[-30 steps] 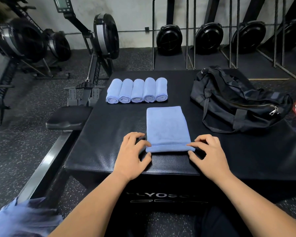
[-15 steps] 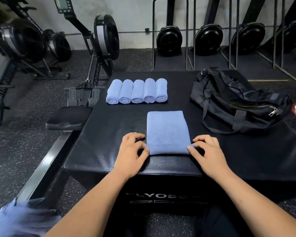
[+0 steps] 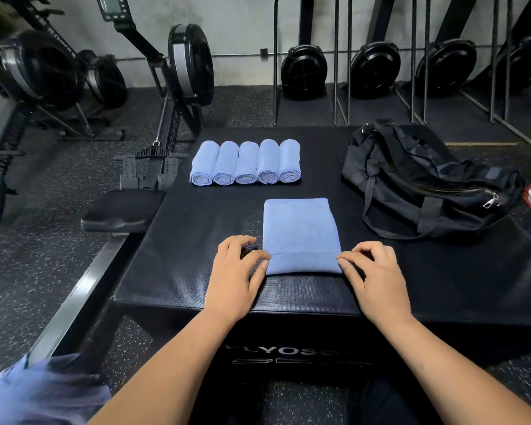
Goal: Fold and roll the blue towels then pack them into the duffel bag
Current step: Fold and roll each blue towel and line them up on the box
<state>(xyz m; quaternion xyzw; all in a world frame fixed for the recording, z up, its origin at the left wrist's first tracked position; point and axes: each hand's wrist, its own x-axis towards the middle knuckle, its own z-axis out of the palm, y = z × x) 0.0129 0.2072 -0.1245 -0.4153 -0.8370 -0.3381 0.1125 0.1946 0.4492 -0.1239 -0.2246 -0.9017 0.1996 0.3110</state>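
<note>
Single view, head-worn, wide-angle. Sits above and just short of the near edge of the black box (image 3: 181, 271), close to it. Faces forward and tilts down across the box top. Catches the box's lettered front face low in frame, almost straight below. Takes in the left hand (image 3: 232, 271) and right hand (image 3: 377, 277), large in frame, reaching in from the bottom edge to just past the box's near edge and pinching the near corners of the folded towel (image 3: 299, 228) at centre. Reaches the box's far edge in the upper half of the frame, then floor (image 3: 43, 240) and wall (image 3: 242, 26) beyond the box. Bows straight lines toward the margins either side of the box.
</note>
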